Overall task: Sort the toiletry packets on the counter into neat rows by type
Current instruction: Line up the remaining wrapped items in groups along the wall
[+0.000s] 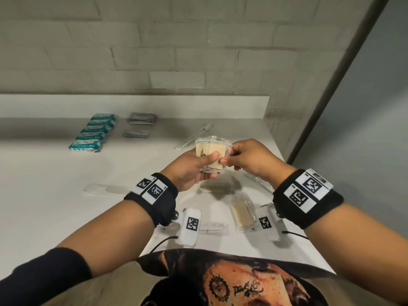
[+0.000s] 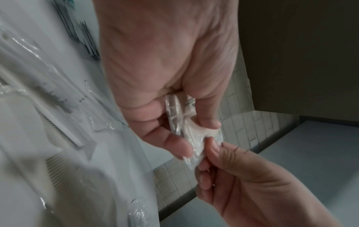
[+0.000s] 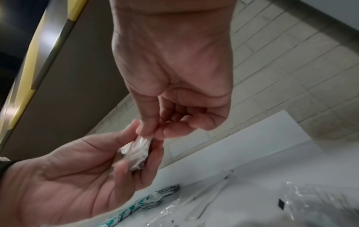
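My left hand [image 1: 207, 162] holds a small stack of beige packets [image 1: 209, 150] in clear wrap above the counter, thumb on the front. My right hand [image 1: 228, 155] pinches the stack's right edge between thumb and fingers. In the left wrist view the wrapped packets [image 2: 180, 122] sit between the fingers of my left hand [image 2: 194, 135], with my right hand [image 2: 209, 147] on their lower corner. In the right wrist view my right hand [image 3: 149, 132] pinches the crinkled wrap [image 3: 137, 152]. One more beige packet [image 1: 242, 213] lies on the counter near me.
On the white counter [image 1: 55, 173], a row of teal packets [image 1: 95, 132] lies at the back left, with two stacks of grey sachets [image 1: 141, 118] beside it. A wrapped toothbrush [image 1: 194, 134], wrapped combs [image 1: 106, 189] and a clear packet [image 1: 213, 226] lie loose. The counter ends at right.
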Motion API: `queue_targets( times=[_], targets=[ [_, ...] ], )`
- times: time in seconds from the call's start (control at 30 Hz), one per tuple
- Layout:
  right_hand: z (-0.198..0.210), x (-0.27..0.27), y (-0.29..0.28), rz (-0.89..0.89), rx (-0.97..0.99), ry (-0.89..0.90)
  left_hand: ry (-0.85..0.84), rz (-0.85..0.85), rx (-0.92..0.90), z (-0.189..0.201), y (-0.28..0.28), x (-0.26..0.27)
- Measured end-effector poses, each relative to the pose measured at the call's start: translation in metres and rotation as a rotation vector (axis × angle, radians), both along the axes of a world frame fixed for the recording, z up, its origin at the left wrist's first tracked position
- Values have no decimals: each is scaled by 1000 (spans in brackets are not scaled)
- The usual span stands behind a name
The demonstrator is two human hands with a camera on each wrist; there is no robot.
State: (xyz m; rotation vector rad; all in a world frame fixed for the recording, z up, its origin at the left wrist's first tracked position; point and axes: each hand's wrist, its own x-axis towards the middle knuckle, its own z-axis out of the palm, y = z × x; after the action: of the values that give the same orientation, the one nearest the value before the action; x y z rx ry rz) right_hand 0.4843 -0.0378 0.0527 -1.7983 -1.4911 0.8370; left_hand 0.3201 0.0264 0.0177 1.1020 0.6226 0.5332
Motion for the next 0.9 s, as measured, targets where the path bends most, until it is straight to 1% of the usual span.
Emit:
queue_targets(
  times=[0.13, 0.17, 0.27, 0.3, 0.37, 0.4, 0.5, 0.53, 0.6, 0.73, 0.8, 0.9],
  targets=[
    [1, 5, 2, -23, -7, -41, -6, 31, 27, 1, 4, -1],
    [2, 6, 2, -22, -1, -17, 7, 43, 47, 1, 5, -1],
    [9, 7, 2, -35, 56, 133, 56, 35, 118, 1, 5, 1],
    [11, 8, 2, -34, 66, 153, 73, 24, 135, 1, 5, 1],
    [14, 9, 3, -26, 78, 130, 107, 0, 157, -1, 5, 2],
    [14, 11, 4, -38, 77, 64, 121, -10, 165, -2, 5, 2],
    [13, 19, 5, -96, 21, -368, 129, 15, 144, -5, 5, 1],
    [13, 21, 4, -92, -19, -428, 118, 40, 111, -5, 6, -1],
    [9, 19, -3, -16, -121, -472, 81, 88, 24, -6, 9, -4],
    [-17, 6, -17, 273, -326, -640, -12, 80, -99, -6, 12, -7],
    [-32, 4, -20, 309, -370, -662, -24, 66, -111, -6, 11, -7],
    [-38, 8, -20, 270, -359, -731, -15, 56, -85, -9, 10, -7]
  ],
)
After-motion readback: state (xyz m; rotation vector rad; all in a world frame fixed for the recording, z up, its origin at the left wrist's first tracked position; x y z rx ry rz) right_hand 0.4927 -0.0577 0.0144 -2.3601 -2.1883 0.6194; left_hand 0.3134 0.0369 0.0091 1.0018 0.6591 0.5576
